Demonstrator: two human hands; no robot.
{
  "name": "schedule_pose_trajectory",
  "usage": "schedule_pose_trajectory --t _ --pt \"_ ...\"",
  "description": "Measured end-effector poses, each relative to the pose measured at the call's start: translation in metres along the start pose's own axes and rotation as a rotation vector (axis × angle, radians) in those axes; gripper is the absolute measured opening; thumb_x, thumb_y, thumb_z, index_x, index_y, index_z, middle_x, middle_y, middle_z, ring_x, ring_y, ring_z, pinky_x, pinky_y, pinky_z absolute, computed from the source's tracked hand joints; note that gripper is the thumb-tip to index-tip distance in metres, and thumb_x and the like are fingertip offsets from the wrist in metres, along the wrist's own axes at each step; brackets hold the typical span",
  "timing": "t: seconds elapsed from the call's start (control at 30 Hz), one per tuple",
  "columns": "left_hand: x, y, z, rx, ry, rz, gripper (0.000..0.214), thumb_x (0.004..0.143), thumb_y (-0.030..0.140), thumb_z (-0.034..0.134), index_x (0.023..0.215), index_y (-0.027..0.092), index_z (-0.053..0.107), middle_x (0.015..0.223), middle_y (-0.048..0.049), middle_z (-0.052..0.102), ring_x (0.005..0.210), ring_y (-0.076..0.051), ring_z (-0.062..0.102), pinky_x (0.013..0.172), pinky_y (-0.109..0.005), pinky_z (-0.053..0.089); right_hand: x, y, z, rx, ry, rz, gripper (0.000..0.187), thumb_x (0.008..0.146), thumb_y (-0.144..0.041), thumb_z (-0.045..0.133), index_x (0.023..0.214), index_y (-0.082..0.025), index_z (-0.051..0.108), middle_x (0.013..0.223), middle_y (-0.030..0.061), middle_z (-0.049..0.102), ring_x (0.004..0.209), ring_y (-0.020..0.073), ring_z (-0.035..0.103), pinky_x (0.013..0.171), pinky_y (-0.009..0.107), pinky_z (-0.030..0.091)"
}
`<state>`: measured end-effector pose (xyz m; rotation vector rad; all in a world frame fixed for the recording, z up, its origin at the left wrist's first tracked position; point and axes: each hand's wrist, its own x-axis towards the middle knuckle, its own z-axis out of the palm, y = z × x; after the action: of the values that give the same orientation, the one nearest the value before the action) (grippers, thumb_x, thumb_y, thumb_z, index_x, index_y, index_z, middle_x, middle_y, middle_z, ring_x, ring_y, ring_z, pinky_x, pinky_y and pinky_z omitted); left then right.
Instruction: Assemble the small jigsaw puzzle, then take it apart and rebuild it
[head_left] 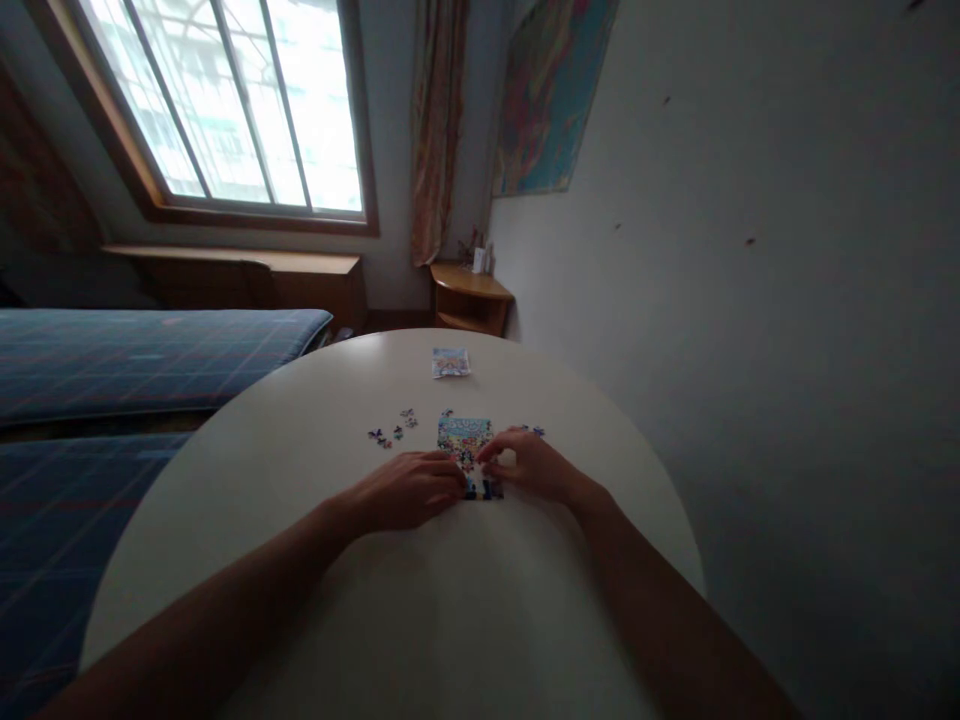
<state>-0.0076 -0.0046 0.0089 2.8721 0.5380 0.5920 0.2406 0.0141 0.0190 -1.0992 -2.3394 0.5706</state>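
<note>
Head view: puzzle [465, 440] lies near the middle of the round table [300, 450], partly assembled. Left hand [409, 490] rests flat on its near left corner, fingers curled narrow, holding nothing that shows. Right hand [529, 465] pinches at the puzzle's near right edge; cannot tell if a piece is held. Loose pieces [394, 428] lie just left. Packet [451, 362] sits toward the far edge.

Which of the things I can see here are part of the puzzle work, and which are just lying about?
In the work: left hand and right hand, both on the small jigsaw; loose pieces to its left on the round table.

Lying about: printed packet farther back, corner shelf, wall map, bed.
</note>
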Motion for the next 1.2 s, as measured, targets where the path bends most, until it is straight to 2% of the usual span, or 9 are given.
schedule_pose_trajectory --t 0.17,0.33,0.6,0.83,0.97,1.1,1.2 --pt "-0.001 0.0 0.002 0.032 0.008 -0.005 0.014 0.093 0.017 0.053 0.101 0.021 0.064 0.11 -0.0041 0.068 0.095 -0.016 0.064 0.086 -0.029 0.051 -0.004 0.014 -0.016 -0.075 -0.044 0.012 0.023 0.075 -0.029 0.078 0.097 -0.023 0.075 0.106 0.0074 0.071 0.103 0.0227 0.062 0.096 0.037 0.043" --pt "-0.001 0.0 0.003 0.017 0.017 0.004 0.017 0.095 0.017 0.05 0.105 0.021 0.064 0.111 -0.0048 0.069 0.099 -0.016 0.064 0.089 -0.03 0.051 -0.004 0.024 -0.015 -0.063 -0.067 0.027 0.029 0.075 -0.035 0.079 0.101 -0.023 0.075 0.111 0.0083 0.069 0.106 0.0231 0.062 0.099 0.039 0.043" --pt "-0.002 -0.004 0.006 -0.003 0.025 0.018 0.02 0.096 0.018 0.05 0.109 0.022 0.065 0.11 -0.0042 0.07 0.106 -0.017 0.063 0.093 -0.032 0.051 -0.004 0.023 -0.015 -0.08 -0.087 0.053 0.026 0.076 -0.035 0.077 0.1 -0.026 0.077 0.118 0.0087 0.068 0.11 0.0235 0.062 0.101 0.04 0.043" --pt "-0.003 -0.003 0.003 0.019 0.024 0.01 0.018 0.095 0.019 0.051 0.105 0.022 0.065 0.111 -0.0042 0.069 0.1 -0.016 0.065 0.089 -0.031 0.053 -0.005 0.02 -0.016 -0.106 -0.102 0.058 0.026 0.077 -0.035 0.076 0.1 -0.025 0.077 0.126 0.0099 0.066 0.117 0.0245 0.06 0.104 0.042 0.043" --pt "-0.002 -0.001 0.002 0.029 0.002 0.005 0.016 0.094 0.02 0.054 0.104 0.022 0.066 0.112 -0.0043 0.069 0.1 -0.017 0.065 0.089 -0.032 0.054 -0.005 0.022 -0.015 -0.105 -0.098 0.033 0.024 0.077 -0.034 0.075 0.1 -0.027 0.077 0.126 0.0071 0.067 0.116 0.024 0.06 0.103 0.042 0.043" --pt "-0.006 -0.005 -0.004 0.035 0.068 -0.03 0.02 0.095 0.024 0.052 0.109 0.022 0.066 0.117 -0.0056 0.068 0.103 -0.017 0.065 0.09 -0.032 0.054 -0.005 0.021 -0.014 -0.081 -0.081 0.002 0.024 0.077 -0.034 0.075 0.1 -0.026 0.076 0.124 0.0059 0.067 0.116 0.0236 0.06 0.103 0.042 0.043" --pt "-0.015 -0.02 -0.015 0.092 0.175 -0.147 0.023 0.096 0.026 0.049 0.11 0.023 0.066 0.115 -0.0057 0.068 0.105 -0.017 0.064 0.092 -0.033 0.053 -0.006 0.022 -0.016 -0.043 -0.022 -0.004 0.023 0.08 -0.033 0.071 0.102 -0.026 0.075 0.124 0.0061 0.067 0.117 0.0224 0.06 0.104 0.041 0.043"
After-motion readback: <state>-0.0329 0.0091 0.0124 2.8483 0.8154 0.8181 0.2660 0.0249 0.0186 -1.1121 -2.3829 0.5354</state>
